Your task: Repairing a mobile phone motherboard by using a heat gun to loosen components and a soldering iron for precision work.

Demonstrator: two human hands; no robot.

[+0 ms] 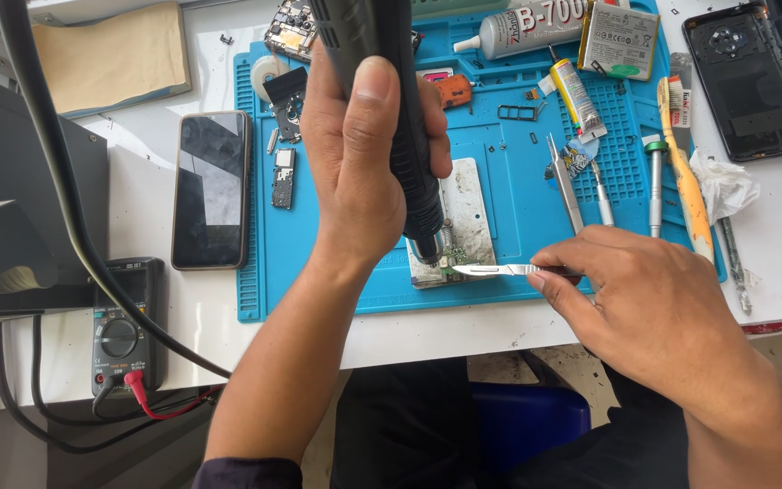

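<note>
- Gripping the black hot-air wand (391,109) upright, the left hand (355,172) wraps fully round its barrel, nozzle just above the small circuit board (441,267).
- Pinching a thin blade (491,270), the right hand (653,299) lays its tip against that board, on the grey metal plate (463,217) at the blue mat's (518,199) near edge.
- Board looks light, stiff and fragile; best handled by its edges.
</note>
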